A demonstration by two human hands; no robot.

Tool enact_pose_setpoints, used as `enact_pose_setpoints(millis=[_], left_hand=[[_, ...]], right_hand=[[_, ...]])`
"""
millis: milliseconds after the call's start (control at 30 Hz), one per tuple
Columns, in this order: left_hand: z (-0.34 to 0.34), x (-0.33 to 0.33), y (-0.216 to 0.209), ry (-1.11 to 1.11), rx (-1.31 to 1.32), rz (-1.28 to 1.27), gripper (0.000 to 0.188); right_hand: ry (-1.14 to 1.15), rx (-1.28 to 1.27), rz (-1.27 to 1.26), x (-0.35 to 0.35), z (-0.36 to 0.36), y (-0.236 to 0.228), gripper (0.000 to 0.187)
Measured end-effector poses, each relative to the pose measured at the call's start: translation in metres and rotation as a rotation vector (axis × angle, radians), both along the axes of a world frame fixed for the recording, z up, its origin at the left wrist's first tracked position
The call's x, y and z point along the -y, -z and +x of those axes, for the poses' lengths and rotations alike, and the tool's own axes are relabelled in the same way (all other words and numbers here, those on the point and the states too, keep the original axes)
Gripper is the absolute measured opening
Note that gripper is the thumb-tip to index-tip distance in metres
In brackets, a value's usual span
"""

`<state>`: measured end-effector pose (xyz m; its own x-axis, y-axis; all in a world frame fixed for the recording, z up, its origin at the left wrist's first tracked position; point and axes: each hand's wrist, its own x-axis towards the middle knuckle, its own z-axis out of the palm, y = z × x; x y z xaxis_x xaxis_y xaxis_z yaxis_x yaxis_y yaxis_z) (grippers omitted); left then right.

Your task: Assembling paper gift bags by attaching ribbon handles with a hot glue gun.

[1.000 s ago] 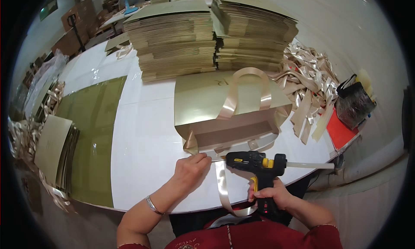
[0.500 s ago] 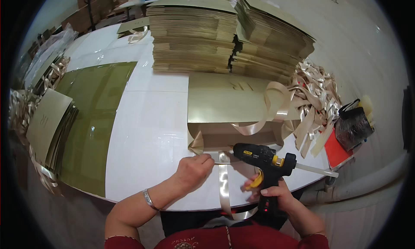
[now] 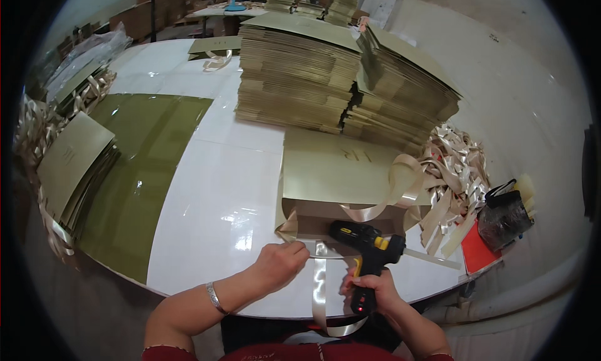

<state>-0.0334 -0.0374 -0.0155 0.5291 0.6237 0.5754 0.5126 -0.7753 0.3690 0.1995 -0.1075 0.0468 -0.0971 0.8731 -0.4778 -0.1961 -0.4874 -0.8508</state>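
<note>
A gold paper bag (image 3: 338, 170) lies on the table with its open mouth facing me. One satin ribbon loop (image 3: 405, 176) curls over its upper panel. Another beige ribbon (image 3: 320, 279) runs down from the near edge of the mouth and hangs over the table's front edge. My left hand (image 3: 282, 265) is closed in a pinch at the left part of that near edge, apparently on the bag's rim. In my right hand (image 3: 375, 287) is a black and yellow hot glue gun (image 3: 360, 236), its nozzle pointing left over the bag's mouth. A pale glue stick (image 3: 432, 257) sticks out of its back.
Tall stacks of gold bags (image 3: 297, 73) stand behind. Loose ribbons (image 3: 457, 167) pile up at the right, beside a dark plastic-wrapped container (image 3: 506, 220) and a red sheet (image 3: 481, 248). At the left, folded bags (image 3: 75, 167) lie by an olive-green panel (image 3: 150, 167).
The glue gun has shifted left over the bag's mouth. My right fingers are drawn in closer to its grip. My left hand keeps its pinch, while the whole view has tilted slightly.
</note>
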Motion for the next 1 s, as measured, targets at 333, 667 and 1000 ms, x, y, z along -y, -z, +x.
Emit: enact_pose_setpoints(millis=[333, 667, 1000], left_hand=[[0.004, 0.0, -0.007, -0.004, 0.038, 0.031, 0.014], [0.019, 0.0, -0.014, -0.089, 0.187, -0.046, 0.016], [0.015, -0.009, -0.005, -0.22, 0.36, -0.202, 0.012]], right_hand=[[0.051, 0.964, 0.223, 0.029, 0.061, -0.009, 0.032], [0.567, 0.171, 0.357, 0.109, 0.133, -0.038, 0.039], [1.114, 0.208, -0.019, 0.155, 0.327, 0.016, 0.019]])
